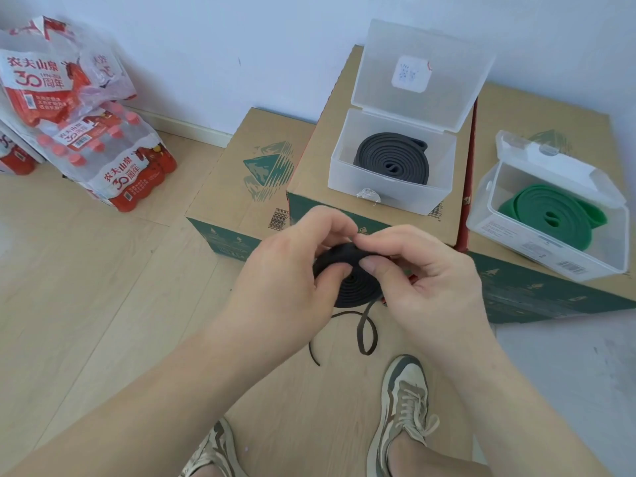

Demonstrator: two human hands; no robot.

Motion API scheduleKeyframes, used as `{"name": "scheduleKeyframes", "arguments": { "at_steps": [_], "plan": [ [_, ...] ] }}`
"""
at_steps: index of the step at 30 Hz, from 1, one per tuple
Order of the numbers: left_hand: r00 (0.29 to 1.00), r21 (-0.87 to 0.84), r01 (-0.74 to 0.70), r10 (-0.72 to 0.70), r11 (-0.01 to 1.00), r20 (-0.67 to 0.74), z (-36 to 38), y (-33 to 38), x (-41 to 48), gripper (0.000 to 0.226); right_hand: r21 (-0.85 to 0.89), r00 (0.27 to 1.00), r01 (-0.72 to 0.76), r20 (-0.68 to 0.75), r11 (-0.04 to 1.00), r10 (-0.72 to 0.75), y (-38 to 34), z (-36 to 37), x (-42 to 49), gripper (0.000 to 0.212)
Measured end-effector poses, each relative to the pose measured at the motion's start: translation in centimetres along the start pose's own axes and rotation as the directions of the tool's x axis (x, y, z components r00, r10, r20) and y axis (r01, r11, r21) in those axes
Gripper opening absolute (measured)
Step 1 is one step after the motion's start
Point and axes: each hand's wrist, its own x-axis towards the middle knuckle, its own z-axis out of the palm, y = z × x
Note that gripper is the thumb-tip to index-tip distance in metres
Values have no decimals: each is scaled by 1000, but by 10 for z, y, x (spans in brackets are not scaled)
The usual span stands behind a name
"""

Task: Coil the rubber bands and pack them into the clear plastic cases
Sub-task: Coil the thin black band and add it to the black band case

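Frame was bright, lit evenly by soft diffuse light, source out of view. Shadows on the pale wood-plank floor [103, 287] were faint and soft-edged. Mild sheen sat on the clear shrink-wrapped packs of red-capped water bottles [113, 156] and on the clear hinged plastic case [395, 191], mostly its raised lid. The black coiled rubber band [354, 287] read as near-flat dark with little surface detail. Wide-angle distortion bowed the brown cardboard box [241, 187] edges and stretched the forearms [172, 390] toward the bottom. The white square sticker [411, 75] was blurred and unreadable. Slight overall softness.
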Motion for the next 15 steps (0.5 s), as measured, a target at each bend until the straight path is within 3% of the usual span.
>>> {"name": "scheduleKeyframes", "arguments": {
  "at_steps": [3,7,12,15],
  "plan": [
    [996,-129,72,-79,989,-51,-3,0,2,44,79,991,-116,-59,990,121,-3,-2,3,35],
    [987,-273,139,-157,952,-43,-5,-1,4,48,139,990,-106,-78,985,118,-5,-4,6,39],
    [999,1,-37,37,999,-31,-2,-2,1,33,46,997,-37,-64,998,39,1,-3,3,37],
    [996,59,-84,85,995,-17,0,-3,0,28,-1,999,49,-3,999,-49,1,-3,1,34]
  ]
}}
